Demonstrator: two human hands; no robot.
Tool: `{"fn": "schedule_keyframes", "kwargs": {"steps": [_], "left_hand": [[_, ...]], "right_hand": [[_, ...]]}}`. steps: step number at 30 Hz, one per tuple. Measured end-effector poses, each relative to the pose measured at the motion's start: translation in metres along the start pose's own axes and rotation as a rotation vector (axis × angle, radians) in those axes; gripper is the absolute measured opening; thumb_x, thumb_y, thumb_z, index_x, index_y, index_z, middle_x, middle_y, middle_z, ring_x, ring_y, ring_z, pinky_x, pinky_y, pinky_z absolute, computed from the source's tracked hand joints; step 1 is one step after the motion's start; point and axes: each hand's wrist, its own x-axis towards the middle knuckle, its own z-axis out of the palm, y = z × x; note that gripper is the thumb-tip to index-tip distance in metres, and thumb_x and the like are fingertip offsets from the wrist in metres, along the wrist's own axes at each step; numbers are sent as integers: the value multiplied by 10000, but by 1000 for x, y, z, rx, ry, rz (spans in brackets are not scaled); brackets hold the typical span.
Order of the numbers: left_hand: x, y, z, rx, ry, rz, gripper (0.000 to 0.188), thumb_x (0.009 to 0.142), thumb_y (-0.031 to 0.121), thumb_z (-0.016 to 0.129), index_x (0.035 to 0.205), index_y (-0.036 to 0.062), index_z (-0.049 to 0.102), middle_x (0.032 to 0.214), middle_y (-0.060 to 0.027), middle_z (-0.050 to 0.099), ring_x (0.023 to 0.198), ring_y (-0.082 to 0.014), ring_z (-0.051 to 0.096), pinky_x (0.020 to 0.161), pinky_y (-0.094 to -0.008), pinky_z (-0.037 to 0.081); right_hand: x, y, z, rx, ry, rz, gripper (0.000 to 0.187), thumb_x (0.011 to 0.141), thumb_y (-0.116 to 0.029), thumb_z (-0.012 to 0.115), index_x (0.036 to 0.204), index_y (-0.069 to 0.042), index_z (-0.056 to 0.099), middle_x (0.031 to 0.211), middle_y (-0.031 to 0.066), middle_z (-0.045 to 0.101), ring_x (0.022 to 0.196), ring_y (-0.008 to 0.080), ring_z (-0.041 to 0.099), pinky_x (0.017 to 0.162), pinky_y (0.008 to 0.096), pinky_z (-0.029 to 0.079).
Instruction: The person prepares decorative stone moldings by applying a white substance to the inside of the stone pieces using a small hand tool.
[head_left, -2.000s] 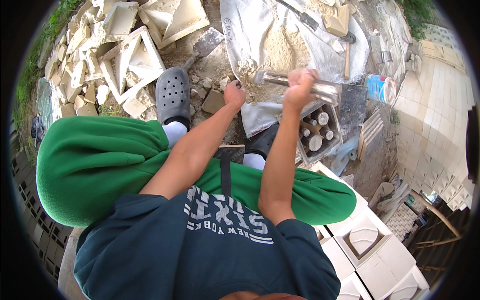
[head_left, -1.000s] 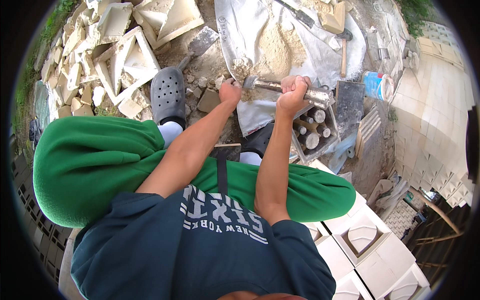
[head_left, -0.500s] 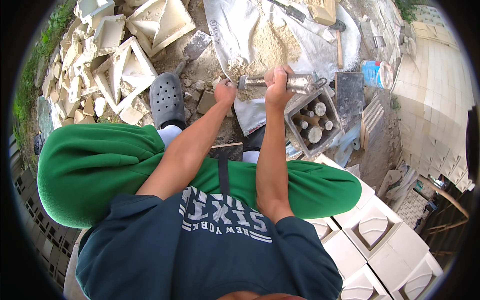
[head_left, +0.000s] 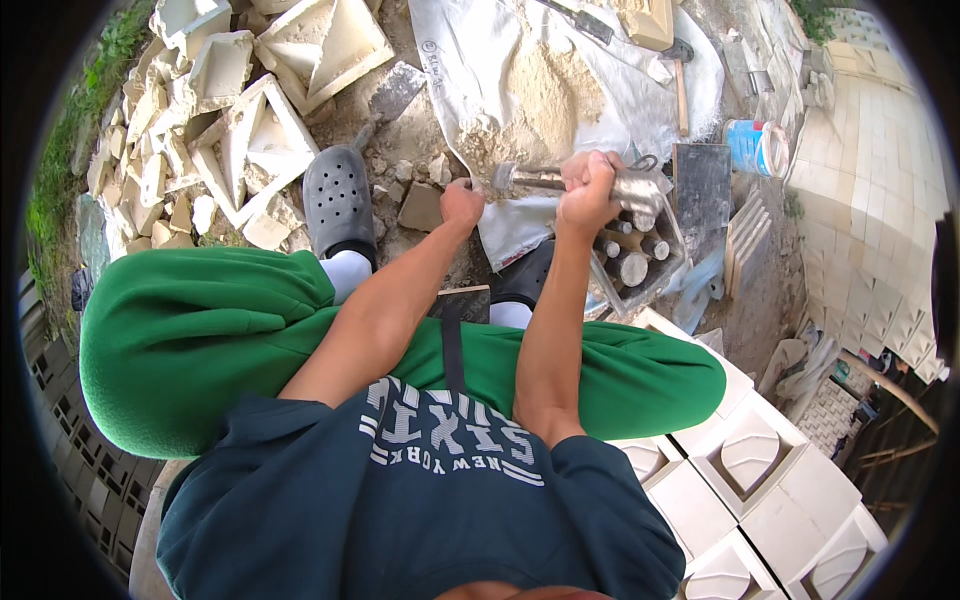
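My right hand [head_left: 588,188] is wrapped round a silver metal cylinder [head_left: 636,190], which lies roughly level and is smeared by motion. Its narrower end [head_left: 505,178] points left, toward my other hand, and a wire loop [head_left: 645,163] shows beside its wide end. Closed, my left hand [head_left: 462,203] is low at the left edge of a white sheet [head_left: 445,85]; what its fingers hold, if anything, is hidden. Pale powder [head_left: 545,90] is heaped on the sheet beyond both hands. A grey box [head_left: 640,297] with several round-ended rods stands below the cylinder, partly covered by it.
Broken cream-coloured moulds [head_left: 250,150] and shards are piled at the far left. To the right are a dark board [head_left: 700,185], a blue-and-white bucket [head_left: 755,148] and a hammer [head_left: 682,95]. Pale relief tiles [head_left: 745,450] line the lower right. My grey clog [head_left: 340,205] rests near rubble.
My right hand and the cylinder have shifted right and slightly nearer, over the box's far edge. My left hand has also come a little right and nearer.
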Motion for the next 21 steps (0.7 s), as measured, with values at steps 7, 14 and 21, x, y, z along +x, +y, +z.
{"fn": "schedule_keyframes", "kwargs": {"steps": [7, 14, 21], "left_hand": [[2, -13, 3, 15, -74, -18, 272, 754, 247, 594, 934, 55, 663, 911, -172, 648, 873, -321, 617, 772, -389, 475], [-2, -16, 9, 42, -85, -47, 264, 741, 237, 589, 912, 50, 663, 903, -173, 648, 865, -328, 616, 766, -396, 475], [4, -25, 15, 142, -168, -46, 282, 731, 265, 601, 896, 44, 663, 912, -183, 644, 880, -338, 609, 758, -405, 476]], "right_hand": [[2, -20, -24, 122, 20, -115, 222, 749, -29, 463, 600, -93, 312, 491, -31, 303, 417, 64, 300, 394, 226, 244], [4, -1, -22, -50, 86, -23, 265, 756, -76, 469, 565, -120, 291, 470, -22, 293, 384, 76, 261, 375, 236, 224], [3, -26, -51, 40, 168, -138, 259, 752, -74, 454, 569, -116, 276, 455, -19, 297, 373, 76, 242, 370, 224, 213]]}}
